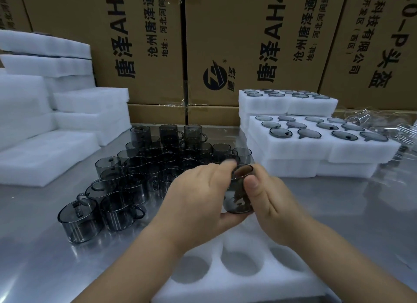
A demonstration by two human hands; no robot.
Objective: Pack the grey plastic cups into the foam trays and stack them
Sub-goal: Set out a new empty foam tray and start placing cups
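A smoky grey plastic cup (238,191) is held upright between both hands above the near foam tray (228,278), whose round holes are bare. My left hand (198,199) cups it from below and the left, fingers curled over its rim. My right hand (268,199) presses its right side, thumb near the rim. Several more grey cups (144,167) with handles stand crowded on the steel table to the left. At the right, stacked foam trays (316,144) hold cups in their holes.
Piles of white foam trays (45,122) sit at the left. Large printed cardboard boxes (225,43) wall off the back. Crumpled clear plastic wrap (383,124) lies at the far right. The steel table (361,212) shows bare metal to the right of my hands.
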